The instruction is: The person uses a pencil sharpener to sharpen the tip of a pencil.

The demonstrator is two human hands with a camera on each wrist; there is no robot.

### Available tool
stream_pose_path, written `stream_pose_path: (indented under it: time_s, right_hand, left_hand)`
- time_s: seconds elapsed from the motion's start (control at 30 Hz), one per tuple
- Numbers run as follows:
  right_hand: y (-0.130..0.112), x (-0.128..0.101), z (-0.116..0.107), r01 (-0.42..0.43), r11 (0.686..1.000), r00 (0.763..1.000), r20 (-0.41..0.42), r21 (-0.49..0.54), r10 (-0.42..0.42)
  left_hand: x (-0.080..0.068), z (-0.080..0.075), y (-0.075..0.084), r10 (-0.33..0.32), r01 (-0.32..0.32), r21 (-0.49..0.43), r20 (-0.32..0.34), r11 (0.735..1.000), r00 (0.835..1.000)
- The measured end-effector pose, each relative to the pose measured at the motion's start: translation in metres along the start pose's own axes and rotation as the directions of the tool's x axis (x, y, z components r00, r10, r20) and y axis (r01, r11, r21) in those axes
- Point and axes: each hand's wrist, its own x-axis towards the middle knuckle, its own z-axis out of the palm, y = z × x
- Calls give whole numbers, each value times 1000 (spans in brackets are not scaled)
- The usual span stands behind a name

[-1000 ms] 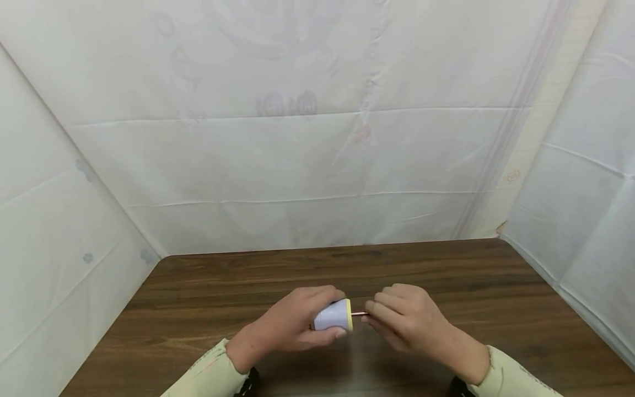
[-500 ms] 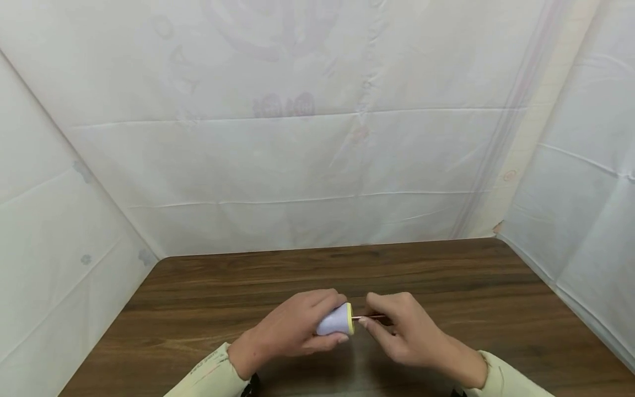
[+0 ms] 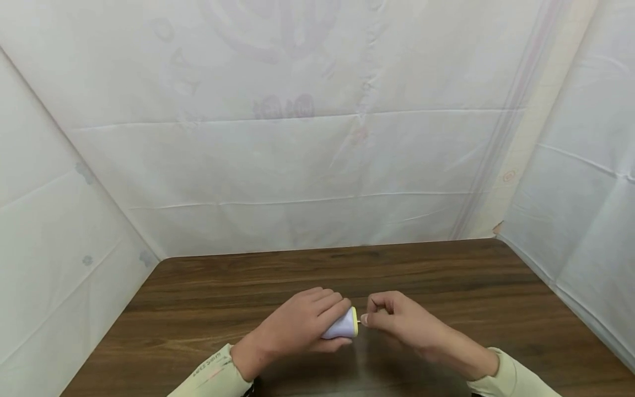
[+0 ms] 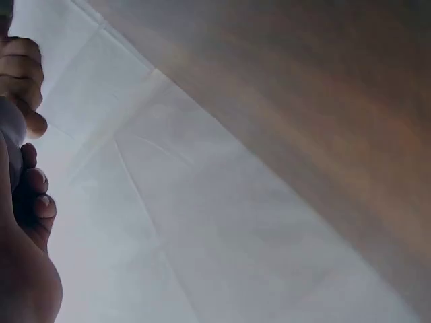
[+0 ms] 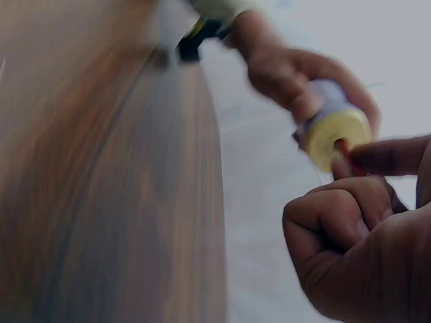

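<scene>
My left hand (image 3: pixel 295 322) grips a small lavender pencil sharpener (image 3: pixel 341 326) lying sideways above the table. Its yellow end (image 5: pixel 328 139) faces right and has a round hole in the middle. A thin red pencil (image 5: pixel 348 156) enters that hole. My right hand (image 3: pixel 409 331) pinches the pencil between thumb and forefinger, close to the yellow end, with its other fingers curled in. Only a short bit of pencil shows between the fingertips and the sharpener. In the left wrist view, my left fingertips (image 4: pixel 42 180) wrap the sharpener's dark side at the left edge.
Beneath both hands spreads a dark brown wood-grain table (image 3: pixel 223 286). White sheeting (image 3: pixel 297 165) rises behind its far edge, and similar sheeting stands at the left and right.
My right fingers have shifted their pinch on the pencil, and its visible length has shortened. Both hands and the sharpener have drifted slightly right and toward me. My left hand keeps its grip.
</scene>
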Motion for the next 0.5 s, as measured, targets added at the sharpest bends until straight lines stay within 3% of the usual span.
stream_pose_path:
  time_s: [0.03, 0.1, 0.17, 0.2, 0.23, 0.27, 0.33, 0.4, 0.43, 0.47, 0.5]
  right_hand:
    - [1, 0, 0, 57, 994, 998, -26, -94, -60]
    - [5, 1, 1, 168, 946, 979, -68, -279, -194]
    - [9, 2, 1, 288, 860, 935, -69, -421, -347]
    - [11, 2, 0, 361, 790, 896, -50, -495, -440]
    - [14, 4, -1, 431, 694, 843, -17, -577, -538]
    - [16, 5, -2, 493, 570, 774, 32, -657, -632]
    - [17, 10, -6, 560, 266, 596, 159, -785, -787]
    - [16, 16, -9, 537, -27, 409, 288, -843, -866]
    - [15, 18, -10, 509, -139, 333, 343, -850, -878]
    - [13, 20, -11, 493, -214, 279, 386, -843, -879]
    - [11, 21, -11, 486, -262, 244, 417, -834, -875]
  left_hand:
    - [-1, 1, -1, -28, 28, -37, 0, 999, 1000]
    - [-4, 2, -2, -73, 73, -116, -1, 991, 997]
    - [-7, 3, -2, -112, 110, -191, -1, 975, 994]
    - [-8, 3, -3, -127, 124, -220, 1, 968, 992]
    - [-9, 3, -3, -142, 139, -253, 5, 958, 990]
    - [-9, 3, -3, -156, 152, -288, 10, 945, 988]
    - [-10, 3, -3, -181, 177, -345, 22, 922, 983]
    - [-10, 2, -2, -199, 198, -409, 39, 891, 979]
    - [-10, 1, -2, -208, 207, -443, 48, 872, 977]
    - [-10, 1, -2, -214, 215, -475, 57, 854, 975]
    - [-10, 1, -1, -218, 221, -504, 67, 835, 974]
